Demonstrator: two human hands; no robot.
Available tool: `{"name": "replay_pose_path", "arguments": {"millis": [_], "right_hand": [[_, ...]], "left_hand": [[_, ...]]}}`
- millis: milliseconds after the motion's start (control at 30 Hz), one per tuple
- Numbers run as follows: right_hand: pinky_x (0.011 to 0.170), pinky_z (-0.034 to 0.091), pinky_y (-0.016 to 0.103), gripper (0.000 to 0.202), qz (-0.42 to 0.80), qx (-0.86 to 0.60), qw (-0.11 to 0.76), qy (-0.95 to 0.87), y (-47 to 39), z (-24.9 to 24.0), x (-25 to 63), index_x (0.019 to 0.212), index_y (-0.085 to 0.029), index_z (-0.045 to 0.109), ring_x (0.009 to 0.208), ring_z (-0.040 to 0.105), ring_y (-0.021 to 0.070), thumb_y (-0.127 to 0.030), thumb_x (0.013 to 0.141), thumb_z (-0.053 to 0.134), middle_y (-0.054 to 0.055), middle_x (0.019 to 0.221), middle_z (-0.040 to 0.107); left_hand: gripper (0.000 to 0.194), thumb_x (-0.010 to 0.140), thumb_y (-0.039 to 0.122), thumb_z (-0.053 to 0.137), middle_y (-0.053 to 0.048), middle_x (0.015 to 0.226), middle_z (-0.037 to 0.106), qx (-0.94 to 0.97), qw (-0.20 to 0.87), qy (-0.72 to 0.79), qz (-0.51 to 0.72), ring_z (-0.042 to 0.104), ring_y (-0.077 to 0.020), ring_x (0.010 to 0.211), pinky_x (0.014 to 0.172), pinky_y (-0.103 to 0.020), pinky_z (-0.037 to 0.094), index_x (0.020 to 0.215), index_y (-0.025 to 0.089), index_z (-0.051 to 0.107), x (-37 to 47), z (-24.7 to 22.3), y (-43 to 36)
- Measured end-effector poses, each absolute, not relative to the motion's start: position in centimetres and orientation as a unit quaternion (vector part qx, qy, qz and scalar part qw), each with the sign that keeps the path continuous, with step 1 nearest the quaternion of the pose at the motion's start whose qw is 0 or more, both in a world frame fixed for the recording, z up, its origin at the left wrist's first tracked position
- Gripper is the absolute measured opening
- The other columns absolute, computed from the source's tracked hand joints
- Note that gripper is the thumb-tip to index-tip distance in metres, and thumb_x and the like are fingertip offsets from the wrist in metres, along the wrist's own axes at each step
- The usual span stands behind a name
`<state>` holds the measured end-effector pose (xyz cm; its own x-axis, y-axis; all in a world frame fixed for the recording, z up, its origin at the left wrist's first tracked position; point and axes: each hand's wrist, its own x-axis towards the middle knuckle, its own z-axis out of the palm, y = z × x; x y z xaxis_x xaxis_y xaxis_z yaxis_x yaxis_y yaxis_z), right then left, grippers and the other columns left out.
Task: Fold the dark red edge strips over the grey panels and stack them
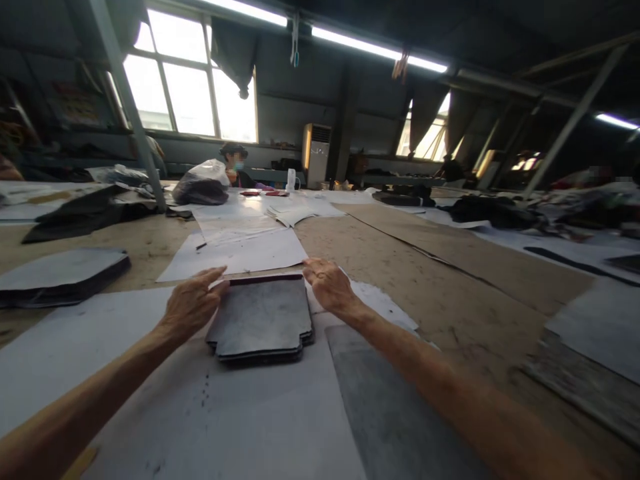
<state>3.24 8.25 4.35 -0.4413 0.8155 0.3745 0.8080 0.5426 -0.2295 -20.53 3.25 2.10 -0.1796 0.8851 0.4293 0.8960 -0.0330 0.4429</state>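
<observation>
A stack of grey cut fabric pieces (263, 317) with a dark strip along its far edge lies on white paper (240, 420) in front of me. At its far left corner is my left hand (197, 299), fingers stretched forward and apart, thumb against the stack's edge. My right hand (331, 287) rests at the far right corner, its fingers extended and slightly bent beside the edge. Neither hand lifts the stack. The near right corner of the pieces has a notch, and the layers there are a little uneven. Under my right forearm lies a flat grey sheet (385, 393).
Another grey stack (60, 273) sits at left. Beyond are white sheets (240, 253), dark cloth (85, 213), and a plastic bag (203, 181) near a post (133, 113). A masked person (239, 167) is across the table. More dark cloth (493, 212) lies at right.
</observation>
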Motion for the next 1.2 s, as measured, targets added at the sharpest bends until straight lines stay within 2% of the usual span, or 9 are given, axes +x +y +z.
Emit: {"name": "replay_pose_path", "arguments": {"millis": [67, 200, 333, 500, 733, 900, 1000, 1100, 1200], "right_hand": [[0.085, 0.044, 0.037, 0.026, 0.026, -0.457, 0.219, -0.862, 5.9, 5.1, 5.8, 0.11, -0.015, 0.055, 0.097, 0.056, 0.017, -0.029, 0.09, 0.045, 0.007, 0.11, 0.058], [0.068, 0.046, 0.022, 0.012, 0.059, -0.413, 0.175, -0.892, -1.7, 5.6, 11.9, 0.082, -0.018, 0.067, 0.071, 0.061, 0.0125, -0.027, 0.077, 0.061, 0.0, 0.075, 0.066], [0.069, 0.047, 0.024, 0.024, 0.017, -0.365, 0.124, -0.923, -8.2, 5.0, 16.0, 0.088, -0.02, 0.065, 0.079, 0.06, 0.0172, -0.016, 0.065, 0.065, 0.003, 0.086, 0.066], [0.073, 0.048, 0.029, 0.026, -0.073, -0.33, 0.093, -0.937, -10.9, 3.5, 17.2, 0.095, -0.017, 0.061, 0.084, 0.06, 0.0205, -0.01, 0.072, 0.051, 0.008, 0.094, 0.065], [0.07, 0.05, 0.034, 0.046, -0.199, -0.264, 0.131, -0.935, -11.3, 1.5, 16.4, 0.11, -0.001, 0.053, 0.086, 0.061, 0.0253, 0.001, 0.07, 0.031, 0.018, 0.094, 0.064], [0.064, 0.051, 0.031, 0.042, -0.105, -0.292, 0.183, -0.933, -9.9, 1.2, 17.5, 0.115, -0.001, 0.049, 0.074, 0.06, 0.02, -0.001, 0.078, 0.029, 0.015, 0.085, 0.063], [0.074, 0.051, 0.029, 0.043, -0.032, -0.309, 0.204, -0.928, -9.3, 1.4, 18.5, 0.115, -0.004, 0.049, 0.085, 0.059, 0.0184, -0.001, 0.076, 0.032, 0.014, 0.092, 0.062], [0.08, 0.048, 0.029, 0.047, -0.006, -0.315, 0.193, -0.929, -9.4, 1.8, 18.8, 0.114, -0.008, 0.051, 0.092, 0.057, 0.018, 0.002, 0.072, 0.033, 0.013, 0.099, 0.061], [0.073, 0.047, 0.027, 0.034, 0.017, -0.348, 0.191, -0.918, -9.6, 2.0, 18.3, 0.1, -0.013, 0.059, 0.082, 0.058, 0.0167, -0.002, 0.078, 0.036, 0.008, 0.087, 0.063]], "left_hand": [[0.04, 0.085, 0.03, 0.046, -0.015, 0.126, 0.05, -0.634, 0.028, -0.7, -0.329, 0.04, -0.0295, 0.121, 0.102, -0.043, 0.03, 0.119, 0.01, 0.052, -20.9, 2.6, 2.0], [0.044, 0.081, 0.041, 0.046, -0.009, 0.123, 0.052, -0.67, 0.075, -0.655, -0.342, 0.054, -0.029, 0.105, 0.092, -0.042, 0.041, 0.118, 0.018, 0.052, -20.0, 2.6, -2.9], [0.032, 0.082, 0.035, 0.05, -0.002, 0.111, 0.059, -0.782, 0.093, -0.5, -0.361, 0.057, -0.0221, 0.098, 0.084, -0.034, 0.047, 0.114, 0.029, 0.05, -16.5, 1.2, -8.1], [0.034, 0.081, 0.012, 0.048, -0.003, 0.097, 0.062, -0.866, -0.024, -0.355, -0.352, 0.058, -0.0169, 0.088, 0.075, -0.027, 0.049, 0.112, 0.025, 0.047, -10.9, -0.2, -10.7], [0.03, 0.083, 0.009, 0.039, -0.007, 0.089, 0.061, -0.886, -0.13, -0.273, -0.352, 0.055, -0.018, 0.077, 0.067, -0.032, 0.045, 0.108, 0.02, 0.049, -6.7, -1.1, -11.4], [0.027, 0.086, 0.011, 0.037, -0.007, 0.096, 0.059, -0.883, -0.163, -0.335, -0.287, 0.052, -0.0192, 0.084, 0.076, -0.035, 0.044, 0.106, 0.018, 0.053, -6.3, -0.3, -12.2], [0.03, 0.085, 0.01, 0.038, -0.008, 0.104, 0.057, -0.872, -0.16, -0.359, -0.293, 0.051, -0.0195, 0.089, 0.08, -0.036, 0.043, 0.111, 0.018, 0.052, -6.2, -0.2, -12.1], [0.025, 0.086, 0.012, 0.04, -0.008, 0.101, 0.059, -0.854, -0.176, -0.375, -0.315, 0.052, -0.0182, 0.088, 0.081, -0.034, 0.043, 0.105, 0.017, 0.056, -5.9, -0.4, -11.5], [0.022, 0.086, 0.013, 0.041, -0.007, 0.092, 0.06, -0.843, -0.188, -0.374, -0.338, 0.054, -0.0163, 0.083, 0.077, -0.031, 0.045, 0.098, 0.015, 0.059, -5.7, -0.5, -11.2]]}}
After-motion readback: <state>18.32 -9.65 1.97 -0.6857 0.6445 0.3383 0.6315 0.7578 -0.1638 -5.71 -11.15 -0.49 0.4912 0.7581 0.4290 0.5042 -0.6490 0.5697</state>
